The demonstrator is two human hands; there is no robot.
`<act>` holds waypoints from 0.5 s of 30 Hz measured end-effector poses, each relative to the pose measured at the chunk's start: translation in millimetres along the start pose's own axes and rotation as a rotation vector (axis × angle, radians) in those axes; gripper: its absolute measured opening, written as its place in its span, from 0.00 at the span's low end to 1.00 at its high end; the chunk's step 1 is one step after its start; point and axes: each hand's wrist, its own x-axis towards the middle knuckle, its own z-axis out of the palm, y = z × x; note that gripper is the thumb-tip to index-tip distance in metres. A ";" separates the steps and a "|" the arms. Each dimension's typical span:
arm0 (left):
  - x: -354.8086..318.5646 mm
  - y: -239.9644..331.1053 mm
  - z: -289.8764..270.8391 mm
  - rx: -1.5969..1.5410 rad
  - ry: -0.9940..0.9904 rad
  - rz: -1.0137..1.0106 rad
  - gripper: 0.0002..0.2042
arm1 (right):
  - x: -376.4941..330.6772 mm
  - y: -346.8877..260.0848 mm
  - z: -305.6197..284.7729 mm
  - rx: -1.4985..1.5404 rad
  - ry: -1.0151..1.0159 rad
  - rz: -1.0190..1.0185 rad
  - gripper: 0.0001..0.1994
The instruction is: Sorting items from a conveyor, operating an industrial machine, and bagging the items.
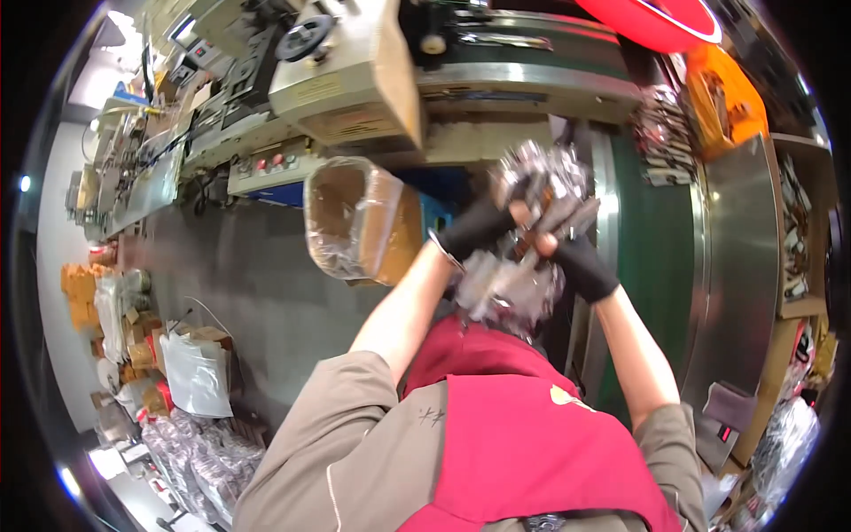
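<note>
A bunch of shiny, plastic-wrapped packets [545, 173] is between my two hands, blurred by motion, its contents hard to make out. My left hand [486, 226], in a black fingerless glove, closes on the bunch from the left. On the other side my right hand [578, 263], gloved the same way, grips it with the thumb pressed inward. More crinkled clear plastic packets [510, 288] show below the hands, in front of my red apron [532, 434]. Most fingers are hidden by the packets.
A plastic-lined carton [350, 217] stands left of my hands, below a beige machine [341, 97]. Right of me runs a green conveyor belt [654, 266] bearing a pile of similar packets [665, 133]. A red basin [656, 22] and orange bag [731, 93] lie beyond.
</note>
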 end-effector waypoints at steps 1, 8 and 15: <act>-5.0 18.2 -44.2 -0.061 0.105 -0.144 0.27 | 32.7 -19.1 41.6 -0.040 -0.045 -0.090 0.18; -68.3 -5.8 -317.5 -0.138 0.426 0.238 0.19 | 229.7 51.4 241.9 -0.342 -0.094 -0.343 0.25; -76.1 -159.8 -315.7 -0.024 0.699 -0.316 0.26 | 272.7 160.2 228.6 -0.429 0.026 0.229 0.33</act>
